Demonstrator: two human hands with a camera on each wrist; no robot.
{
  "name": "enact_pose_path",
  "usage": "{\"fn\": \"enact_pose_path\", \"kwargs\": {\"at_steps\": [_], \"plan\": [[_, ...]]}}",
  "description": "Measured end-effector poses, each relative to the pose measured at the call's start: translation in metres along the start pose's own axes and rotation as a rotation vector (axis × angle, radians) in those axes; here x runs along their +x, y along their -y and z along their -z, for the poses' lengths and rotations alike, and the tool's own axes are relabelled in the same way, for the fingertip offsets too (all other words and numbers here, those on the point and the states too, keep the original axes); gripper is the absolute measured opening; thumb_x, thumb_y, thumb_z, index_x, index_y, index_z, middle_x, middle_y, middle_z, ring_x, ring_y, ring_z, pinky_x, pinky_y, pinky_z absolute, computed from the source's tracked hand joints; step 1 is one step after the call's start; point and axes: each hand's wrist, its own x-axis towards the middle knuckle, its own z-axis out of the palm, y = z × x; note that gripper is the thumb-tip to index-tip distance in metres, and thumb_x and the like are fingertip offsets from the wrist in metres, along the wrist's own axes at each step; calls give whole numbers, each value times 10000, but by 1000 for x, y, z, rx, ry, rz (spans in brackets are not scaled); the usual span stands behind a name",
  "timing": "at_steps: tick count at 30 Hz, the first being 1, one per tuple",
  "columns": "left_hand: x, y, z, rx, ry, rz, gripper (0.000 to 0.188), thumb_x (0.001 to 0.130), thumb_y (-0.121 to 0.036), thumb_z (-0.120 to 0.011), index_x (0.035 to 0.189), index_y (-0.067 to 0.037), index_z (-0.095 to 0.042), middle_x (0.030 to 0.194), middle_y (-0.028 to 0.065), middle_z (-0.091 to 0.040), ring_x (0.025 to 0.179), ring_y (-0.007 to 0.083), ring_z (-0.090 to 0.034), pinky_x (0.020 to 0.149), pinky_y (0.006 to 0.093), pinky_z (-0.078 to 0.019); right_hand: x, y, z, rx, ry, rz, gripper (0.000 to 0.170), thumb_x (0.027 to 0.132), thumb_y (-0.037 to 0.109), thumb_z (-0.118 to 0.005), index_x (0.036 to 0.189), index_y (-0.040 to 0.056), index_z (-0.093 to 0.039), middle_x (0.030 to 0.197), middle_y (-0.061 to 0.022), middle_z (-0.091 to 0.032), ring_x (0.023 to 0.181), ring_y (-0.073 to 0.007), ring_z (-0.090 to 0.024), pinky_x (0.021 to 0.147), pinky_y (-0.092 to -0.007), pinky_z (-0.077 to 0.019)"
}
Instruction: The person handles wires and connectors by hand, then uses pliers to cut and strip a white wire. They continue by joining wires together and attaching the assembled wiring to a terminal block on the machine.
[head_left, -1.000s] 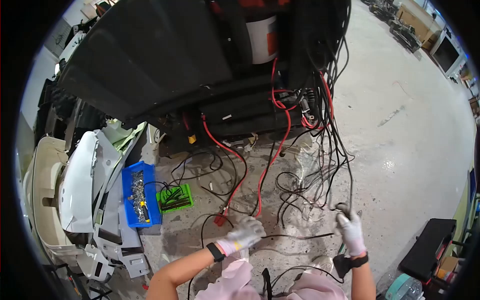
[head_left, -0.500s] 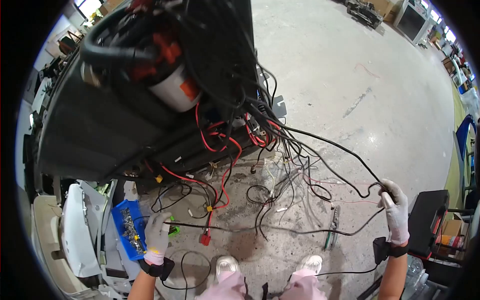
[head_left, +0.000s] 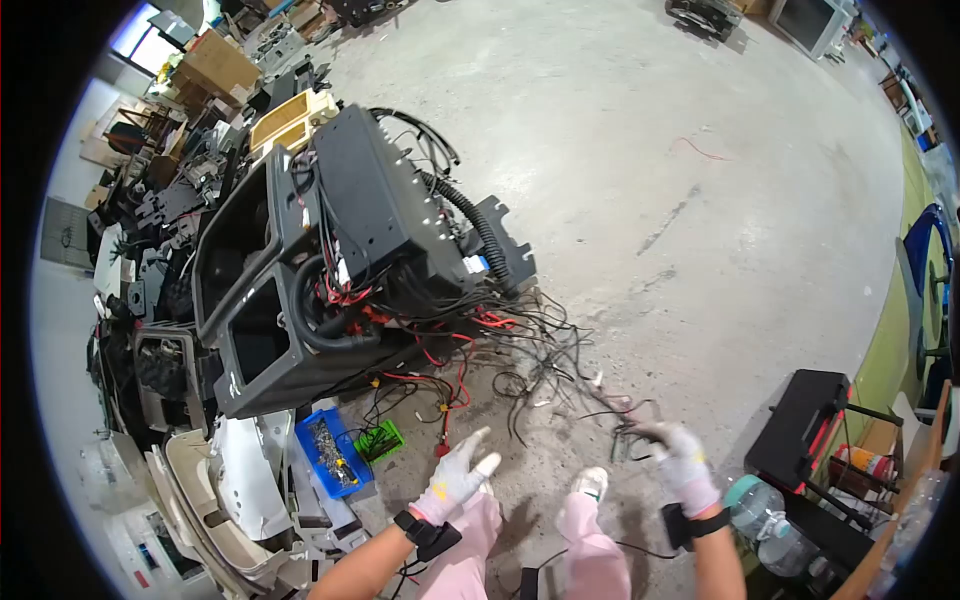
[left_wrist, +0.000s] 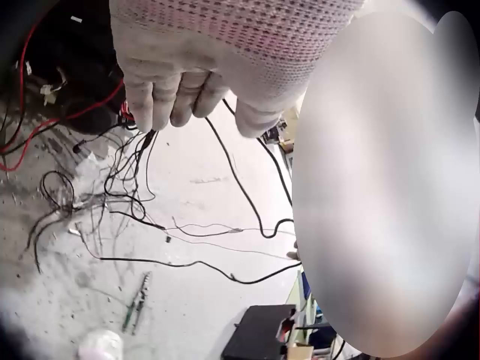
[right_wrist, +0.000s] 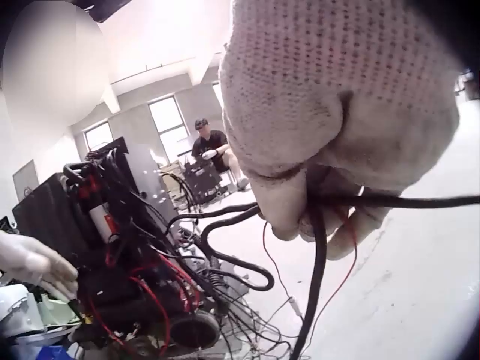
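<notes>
My right hand [head_left: 685, 468], in a white knit glove, grips a black cable [right_wrist: 321, 247] between curled fingers and thumb. In the right wrist view, lengths of it run off to the left, to the right and downward. My gloved left hand [head_left: 455, 480] is above the floor near my knees, fingers extended and thumb apart, holding nothing. In the left wrist view its fingers [left_wrist: 161, 101] stand over loose cables lower down. A large black housing [head_left: 330, 270] with red and black wiring stands in front of me; its wire bundle [head_left: 545, 350] spreads across the floor.
A blue bin [head_left: 350, 487] of small metal parts and a green tray [head_left: 378, 440] sit beside the housing. Pale panels [head_left: 250, 480] are stacked at left. On the right are a black case [head_left: 797, 428] and plastic bottles [head_left: 765, 520]. A seated person [right_wrist: 212, 146] is farther back.
My left hand has let go of the black cable that was stretched between both hands, and moved inward from the left. My right hand has come in. The head view now takes in more of the room.
</notes>
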Motion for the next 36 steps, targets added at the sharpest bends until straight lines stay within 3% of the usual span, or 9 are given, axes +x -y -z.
{"fn": "enact_pose_path", "kwargs": {"at_steps": [5,7,8,13,20,25,27,31,36], "plan": [[13,-38,-78,-759,-99,213,452,879,-294,-479,1202,14,-406,1109,127,-534,1012,224,-530,881,330,-406,-34,74,-3,116,223,72,358,707,26,-515,1056,81,-572,889,-147,-593,855,-313,-554,752,-369,-445],[15,-76,-90,-1204,136,377,286,881,-225,-486,1077,-16,-492,993,96,-574,910,200,-554,834,324,-434,-45,75,-12,-211,411,43,389,718,60,-525,1107,75,-530,866,-144,-579,869,-311,-539,785,-383,-422],[11,-90,-93,-1108,88,337,165,878,-186,-488,939,-40,-530,871,57,-584,810,175,-557,776,315,-454,-53,79,-8,-155,225,202,430,728,71,-516,1156,76,-487,878,-134,-561,892,-303,-524,810,-398,-403],[17,-123,-81,-1301,-154,392,127,880,-144,-470,907,-40,-539,756,36,-569,675,145,-541,692,284,-472,-49,94,64,-324,257,310,412,732,71,-533,1141,70,-485,986,-130,-527,1005,-313,-463,886,-397,-369],[22,-136,-51,-1119,-263,378,230,904,-238,-430,970,-48,-540,741,22,-551,646,115,-512,593,275,-457,-26,75,183,-264,-56,28,310,724,23,-535,1035,25,-535,957,-158,-578,903,-318,-545,796,-390,-435],[48,-123,-44,-1003,-228,433,276,906,-272,-401,988,-42,-528,716,15,-551,654,120,-540,620,273,-458,34,85,230,-317,29,-15,299,733,-8,-516,1031,14,-532,921,-148,-591,872,-287,-567,768,-352,-446],[62,-85,-60,-352,-246,383,301,886,-284,-403,984,-31,-534,793,72,-595,729,219,-577,680,334,-461,69,83,239,-309,79,-13,311,737,-20,-511,1046,13,-530,923,-148,-593,883,-267,-576,774,-327,-452],[88,-46,-62,102,0,663,446,765,-403,-531,1019,-38,-560,1013,194,-576,933,335,-548,791,375,-434,172,82,247,-345,227,40,274,747,19,-511,1019,32,-544,866,-132,-598,831,-298,-562,755,-376,-440],[128,-54,-77,-72,-142,941,510,717,-356,-547,1102,-22,-528,1026,218,-569,977,344,-538,843,403,-427,289,107,245,-369,275,210,276,750,-14,-511,1020,28,-549,858,-136,-595,807,-276,-571,727,-350,-448]]}}
